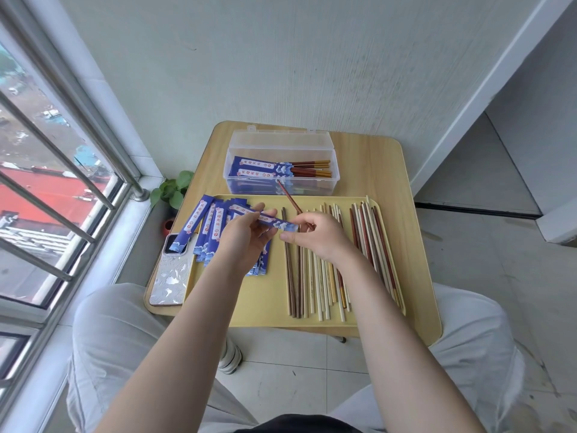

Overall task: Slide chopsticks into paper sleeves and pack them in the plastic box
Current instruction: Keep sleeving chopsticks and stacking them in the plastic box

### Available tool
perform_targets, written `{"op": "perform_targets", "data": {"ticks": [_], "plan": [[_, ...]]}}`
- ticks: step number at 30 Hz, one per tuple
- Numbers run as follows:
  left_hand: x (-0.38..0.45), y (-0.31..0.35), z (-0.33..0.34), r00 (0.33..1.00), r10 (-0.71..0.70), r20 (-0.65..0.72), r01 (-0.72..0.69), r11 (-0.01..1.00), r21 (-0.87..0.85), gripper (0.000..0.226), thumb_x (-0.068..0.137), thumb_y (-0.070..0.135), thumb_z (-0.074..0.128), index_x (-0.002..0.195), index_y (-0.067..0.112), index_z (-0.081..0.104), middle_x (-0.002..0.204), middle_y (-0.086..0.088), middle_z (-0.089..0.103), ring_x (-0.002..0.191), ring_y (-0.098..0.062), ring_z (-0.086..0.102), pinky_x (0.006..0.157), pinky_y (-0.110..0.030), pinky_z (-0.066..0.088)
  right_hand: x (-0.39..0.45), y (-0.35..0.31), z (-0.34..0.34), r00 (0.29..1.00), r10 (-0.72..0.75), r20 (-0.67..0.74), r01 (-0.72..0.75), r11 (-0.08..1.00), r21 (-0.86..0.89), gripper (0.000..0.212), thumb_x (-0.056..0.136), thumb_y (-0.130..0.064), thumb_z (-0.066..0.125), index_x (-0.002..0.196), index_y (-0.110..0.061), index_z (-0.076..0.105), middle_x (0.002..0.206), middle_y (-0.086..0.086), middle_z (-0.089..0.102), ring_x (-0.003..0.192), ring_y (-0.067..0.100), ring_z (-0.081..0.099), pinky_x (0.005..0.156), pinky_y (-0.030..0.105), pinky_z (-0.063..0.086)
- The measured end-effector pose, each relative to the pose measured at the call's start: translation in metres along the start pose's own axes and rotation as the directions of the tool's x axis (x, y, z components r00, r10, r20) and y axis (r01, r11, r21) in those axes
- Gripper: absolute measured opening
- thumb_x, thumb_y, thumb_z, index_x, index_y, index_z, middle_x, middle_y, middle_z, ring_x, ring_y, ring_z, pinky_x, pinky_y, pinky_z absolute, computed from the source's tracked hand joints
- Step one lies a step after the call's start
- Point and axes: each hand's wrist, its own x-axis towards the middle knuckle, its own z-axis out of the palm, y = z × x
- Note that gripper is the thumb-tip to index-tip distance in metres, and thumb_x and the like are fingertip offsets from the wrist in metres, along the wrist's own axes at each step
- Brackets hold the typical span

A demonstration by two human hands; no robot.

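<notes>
My left hand point(246, 237) holds a blue paper sleeve point(265, 217) above the yellow tray point(268, 310). My right hand point(315, 234) grips a reddish-brown chopstick point(288, 195) that points up toward the box, and its fingers touch the sleeve's right end. More blue sleeves point(207, 229) lie fanned on the tray's left side. Several loose chopsticks point(324, 276), brown, cream and red, lie in rows on the right side. The clear plastic box point(281, 173) stands open behind the tray with sleeved chopsticks point(281, 168) inside.
A phone point(170, 273) in a patterned case lies at the table's left edge beside the tray. A small potted plant point(171, 190) stands on the floor to the left. A window with bars fills the left side; my knees flank the small table point(374, 164).
</notes>
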Motion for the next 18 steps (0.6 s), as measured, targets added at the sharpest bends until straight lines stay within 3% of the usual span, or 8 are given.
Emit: {"op": "perform_targets", "data": {"ticks": [3, 6, 13, 16, 18], "plan": [[0.000, 0.000, 0.002, 1.000, 0.009, 0.000, -0.009, 0.998, -0.058, 0.029, 0.105, 0.007, 0.040, 0.128, 0.003, 0.056, 0.095, -0.010, 0.071, 0.087, -0.021, 0.070, 0.074, -0.029, 0.056, 0.003, 0.002, 0.002, 0.999, -0.019, -0.046, 0.018, 1.000, -0.015, 0.035, 0.081, -0.043, 0.080, 0.110, -0.028, 0.070, 0.106, 0.001, 0.065, 0.092, 0.011, 0.059, 0.077, 0.026, 0.047], [0.001, 0.001, 0.000, 1.000, 0.024, 0.015, -0.022, 0.994, -0.110, 0.029, 0.105, 0.007, 0.039, 0.130, 0.003, 0.054, 0.095, -0.010, 0.071, 0.093, -0.024, 0.069, 0.076, -0.029, 0.058, 0.004, 0.002, 0.002, 0.996, -0.036, -0.081, 0.037, 0.999, 0.007, 0.042, 0.081, -0.044, 0.080, 0.116, -0.024, 0.071, 0.094, -0.005, 0.060, 0.080, 0.004, 0.052, 0.068, 0.021, 0.039], [0.004, 0.000, 0.000, 1.000, 0.001, 0.014, 0.000, 0.993, -0.121, 0.024, 0.105, 0.013, 0.046, 0.125, 0.002, 0.054, 0.107, -0.017, 0.070, 0.093, -0.027, 0.068, 0.079, -0.032, 0.060, 0.004, 0.001, 0.002, 0.981, -0.087, -0.172, 0.105, 0.989, 0.100, 0.028, 0.085, -0.035, 0.077, 0.112, -0.027, 0.073, 0.089, 0.004, 0.059, 0.076, 0.007, 0.049, 0.067, 0.019, 0.041], [-0.004, 0.005, 0.005, 0.997, -0.041, -0.067, 0.056, 0.971, 0.232, 0.029, 0.102, 0.025, 0.050, 0.100, 0.001, 0.066, 0.093, -0.015, 0.074, 0.081, -0.025, 0.070, 0.067, -0.034, 0.058, 0.005, 0.005, -0.001, 0.970, -0.073, -0.230, 0.106, 0.985, 0.133, 0.025, 0.084, -0.036, 0.078, 0.109, -0.032, 0.072, 0.086, 0.004, 0.061, 0.075, 0.010, 0.050, 0.068, 0.026, 0.043], [-0.011, 0.009, 0.010, 0.983, 0.154, -0.099, -0.067, 0.805, 0.589, 0.036, 0.097, 0.029, 0.053, 0.080, 0.002, 0.070, 0.072, -0.008, 0.071, 0.064, -0.020, 0.064, 0.062, -0.031, 0.052, 0.006, 0.005, -0.006, 0.974, -0.048, -0.219, 0.076, 0.990, 0.122, 0.025, 0.084, -0.036, 0.078, 0.108, -0.031, 0.073, 0.084, 0.000, 0.057, 0.075, 0.010, 0.050, 0.068, 0.026, 0.042]]}}
